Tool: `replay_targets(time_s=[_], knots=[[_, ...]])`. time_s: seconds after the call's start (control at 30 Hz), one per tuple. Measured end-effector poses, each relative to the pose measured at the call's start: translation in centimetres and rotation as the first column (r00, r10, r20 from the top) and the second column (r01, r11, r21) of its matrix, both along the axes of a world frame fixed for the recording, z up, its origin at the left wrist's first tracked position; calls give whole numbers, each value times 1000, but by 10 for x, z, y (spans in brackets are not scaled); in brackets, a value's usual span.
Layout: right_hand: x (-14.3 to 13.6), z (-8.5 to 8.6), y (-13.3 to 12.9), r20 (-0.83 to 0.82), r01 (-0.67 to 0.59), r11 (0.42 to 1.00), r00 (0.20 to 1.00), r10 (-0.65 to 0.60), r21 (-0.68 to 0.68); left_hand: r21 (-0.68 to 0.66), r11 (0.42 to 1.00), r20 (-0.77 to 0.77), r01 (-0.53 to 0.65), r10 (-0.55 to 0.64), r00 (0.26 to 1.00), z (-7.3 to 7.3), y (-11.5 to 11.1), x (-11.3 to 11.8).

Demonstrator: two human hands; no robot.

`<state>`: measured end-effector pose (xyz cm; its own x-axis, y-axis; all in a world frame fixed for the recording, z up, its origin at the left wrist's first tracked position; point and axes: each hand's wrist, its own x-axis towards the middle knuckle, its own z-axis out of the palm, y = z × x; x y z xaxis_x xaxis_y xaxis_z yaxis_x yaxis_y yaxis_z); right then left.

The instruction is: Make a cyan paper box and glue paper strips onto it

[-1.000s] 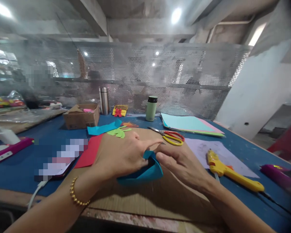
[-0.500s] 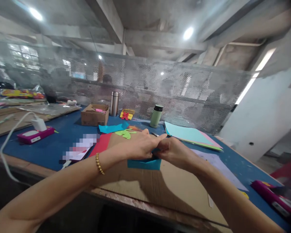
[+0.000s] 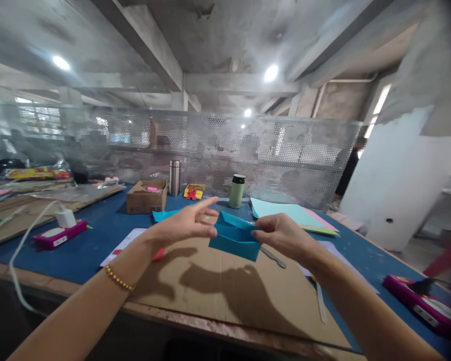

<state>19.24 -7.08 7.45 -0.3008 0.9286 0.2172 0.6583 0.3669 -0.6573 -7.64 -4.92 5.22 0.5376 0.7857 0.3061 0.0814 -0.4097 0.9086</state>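
Note:
A folded blue paper piece (image 3: 235, 246), open along its top like a small box or pocket, is held just above the cardboard sheet (image 3: 225, 296). My right hand (image 3: 280, 233) pinches its right end between thumb and fingers. To its left, my left hand (image 3: 188, 223) has its fingers apart and holds nothing; the thumb tip is close to the paper's left edge. Under the right hand a grey knife-like tool (image 3: 274, 258) lies on the cardboard. Another blue paper strip (image 3: 163, 215) lies behind my left hand, and a bit of red paper (image 3: 159, 254) shows below my left wrist.
At the back stand a small cardboard box (image 3: 146, 200), a steel flask (image 3: 175, 178) and a green bottle (image 3: 237, 191). Coloured paper sheets (image 3: 296, 215) are stacked at right. Purple power strips (image 3: 60, 235) lie on both sides, with a white cable at left.
My left hand has come off the blue paper and moved left, its fingers spreading. My right hand has lifted the paper, turning its opening into view. The camera view has tilted up.

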Motion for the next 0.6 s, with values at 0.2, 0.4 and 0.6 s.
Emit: replay_targets(time_s=[0.2, 0.4, 0.6], knots=[[12, -7, 14, -87, -8, 1000, 996, 6, -24, -114, 983, 57, 140, -134, 989, -19, 19, 27], [26, -14, 28, -159, -46, 997, 987, 35, -66, -142, 981, 50, 133, -128, 991, -18, 46, 44], [28, -38, 40, -180, -113, 990, 979, 97, -80, -137, 989, 13, 56, -55, 998, -37, 50, 50]])
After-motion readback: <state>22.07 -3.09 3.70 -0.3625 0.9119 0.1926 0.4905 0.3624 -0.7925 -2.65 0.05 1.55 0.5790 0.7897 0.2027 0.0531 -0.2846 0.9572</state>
